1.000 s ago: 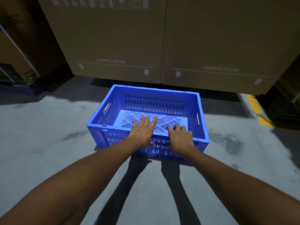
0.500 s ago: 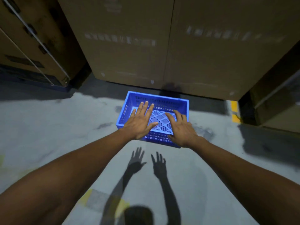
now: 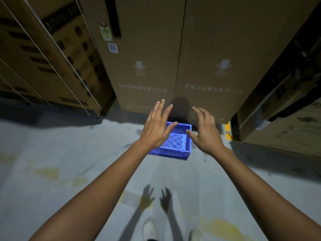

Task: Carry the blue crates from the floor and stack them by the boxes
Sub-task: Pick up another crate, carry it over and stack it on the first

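One blue slatted crate [image 3: 175, 148] sits on the grey concrete floor, right in front of two tall cardboard boxes [image 3: 182, 58]. It looks empty. My left hand [image 3: 156, 127] hovers high above the crate's left side with its fingers spread and straight. My right hand [image 3: 206, 133] hovers above the crate's right side, fingers relaxed and spread. Neither hand touches the crate, and the left hand hides part of its rim.
Strapped cardboard boxes [image 3: 46, 66] stand on a pallet at the left. More cartons [image 3: 286, 119] stand at the right, beside a yellow floor mark [image 3: 227, 132]. My shoes [image 3: 149, 228] show at the bottom edge, on worn floor with yellow stains.
Both hands have left the crate's near rim and risen with the camera. The crate stays on the floor by the boxes and now looks smaller and farther below.
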Demonstrator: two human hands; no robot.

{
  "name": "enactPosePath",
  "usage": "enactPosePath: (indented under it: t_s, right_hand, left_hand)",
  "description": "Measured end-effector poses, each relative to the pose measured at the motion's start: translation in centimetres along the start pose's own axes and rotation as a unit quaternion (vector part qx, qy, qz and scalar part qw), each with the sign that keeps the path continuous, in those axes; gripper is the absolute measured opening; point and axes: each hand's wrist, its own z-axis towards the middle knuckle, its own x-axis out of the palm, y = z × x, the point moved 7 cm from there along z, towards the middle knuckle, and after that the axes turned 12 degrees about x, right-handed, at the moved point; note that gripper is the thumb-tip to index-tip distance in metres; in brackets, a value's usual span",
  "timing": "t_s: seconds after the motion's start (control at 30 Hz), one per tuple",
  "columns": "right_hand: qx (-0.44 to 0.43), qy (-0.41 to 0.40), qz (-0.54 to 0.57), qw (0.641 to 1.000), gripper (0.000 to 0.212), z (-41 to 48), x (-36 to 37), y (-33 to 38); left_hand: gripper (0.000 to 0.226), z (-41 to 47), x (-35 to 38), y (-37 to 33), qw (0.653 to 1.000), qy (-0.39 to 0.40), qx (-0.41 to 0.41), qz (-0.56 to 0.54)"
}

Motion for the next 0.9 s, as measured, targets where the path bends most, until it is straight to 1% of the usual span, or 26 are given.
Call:
enactPosePath:
  t_s: [0.07, 0.2, 0.3, 0.4, 0.47, 0.57, 0.67, 0.77, 0.9]
  right_hand:
    - [-0.011, -0.017, 0.023, 1.0, 0.08, -1.3, -1.9, 1.0]
    - [-0.023, -0.048, 0.075, 0.996, 0.078, -3.6, -5.1, 1.6]
    - [-0.033, -0.061, 0.114, 0.991, 0.078, -5.4, -7.4, 0.6]
    - [-0.046, -0.062, 0.146, 0.986, 0.076, -7.5, -9.4, -0.8]
    - [-0.062, -0.061, 0.156, 0.984, 0.075, -9.2, -10.6, -1.4]
    - [-0.085, -0.049, 0.176, 0.979, 0.074, -11.5, -11.6, -1.8]
    - [-0.104, -0.018, 0.203, 0.973, 0.072, -14.0, -11.7, -0.9]
    - [-0.113, 0.011, 0.227, 0.967, 0.071, -16.5, -11.1, 0.3]
    - [-0.126, 0.044, 0.247, 0.96, 0.071, -20.2, -10.0, 2.4]
  left_hand:
    - [0.061, -0.6, -1.3, -2.1, 1.0, -0.016, 0.007, 0.007]
    - [0.055, -2.3, -2.4, -5.6, 0.998, -0.045, -0.032, 0.003]
    - [0.056, -3.6, -2.6, -8.7, 0.997, -0.063, -0.041, 0.019]
    - [0.056, -5.1, -3.1, -12.1, 0.993, -0.091, -0.076, 0.021]
    - [0.057, -6.2, -3.3, -14.5, 0.991, -0.104, -0.084, 0.021]
    - [0.058, -8.2, -3.7, -17.5, 0.989, -0.112, -0.097, 0.028]
    - [0.057, -11.0, -4.9, -19.4, 0.983, -0.127, -0.124, 0.033]
    - [0.056, -14.5, -6.0, -20.5, 0.979, -0.126, -0.15, 0.063]
    - [0.055, -19.5, -8.3, -21.2, 0.967, -0.142, -0.195, 0.08]
